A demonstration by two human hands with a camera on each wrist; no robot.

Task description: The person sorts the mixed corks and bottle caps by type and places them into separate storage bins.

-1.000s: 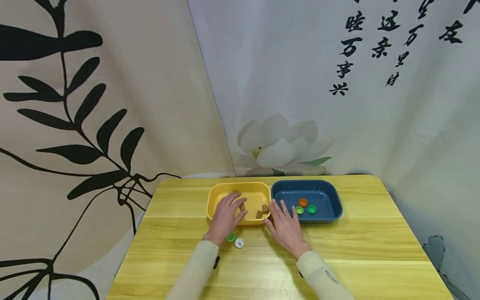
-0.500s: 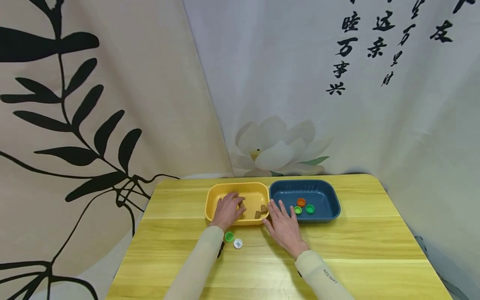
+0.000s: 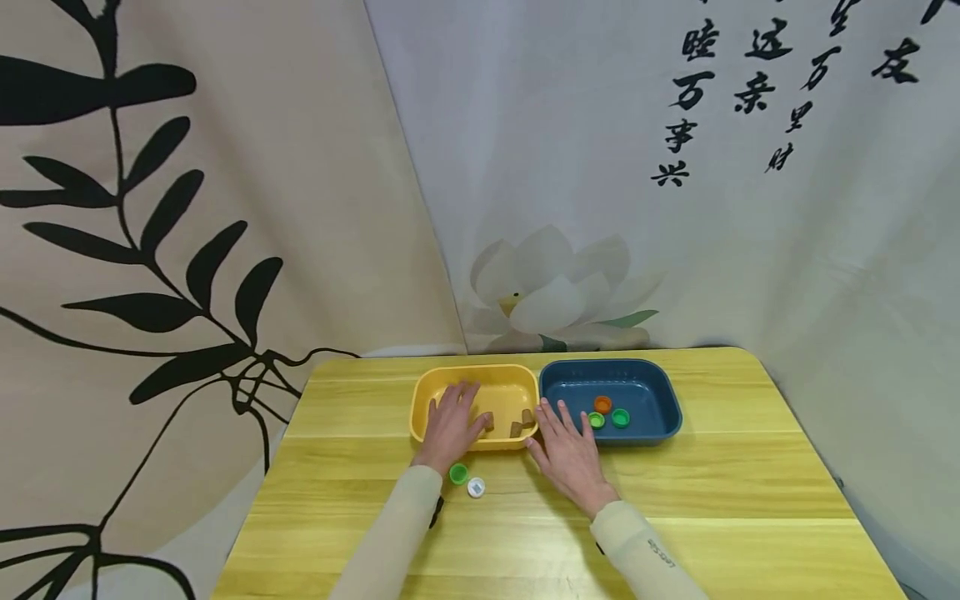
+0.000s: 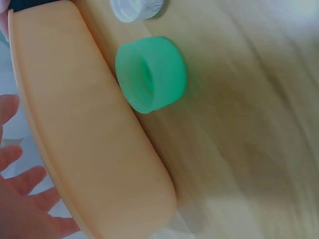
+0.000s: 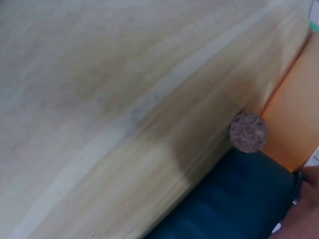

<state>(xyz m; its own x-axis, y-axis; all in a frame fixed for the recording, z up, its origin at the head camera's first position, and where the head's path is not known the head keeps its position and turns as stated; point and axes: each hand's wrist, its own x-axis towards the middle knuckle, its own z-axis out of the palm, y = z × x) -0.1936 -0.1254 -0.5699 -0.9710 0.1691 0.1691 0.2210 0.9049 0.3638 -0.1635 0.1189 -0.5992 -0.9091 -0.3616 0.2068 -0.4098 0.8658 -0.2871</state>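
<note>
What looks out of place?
Green cap and white cap lie on the table before the yellow tray, while other caps sit in the blue tray; a cork-like piece sits outside too, where the trays meet.

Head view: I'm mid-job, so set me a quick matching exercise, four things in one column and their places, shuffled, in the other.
Things
1. White cap
2. Right hand
3. Orange cap
4. Brown pieces

Places
A. Inside the blue tray
B. Inside the yellow tray
C. At the near side of the trays, where the two sit side by side
D. On the table, in front of the yellow tray

Right pairs
1-D; 2-C; 3-A; 4-B
</note>
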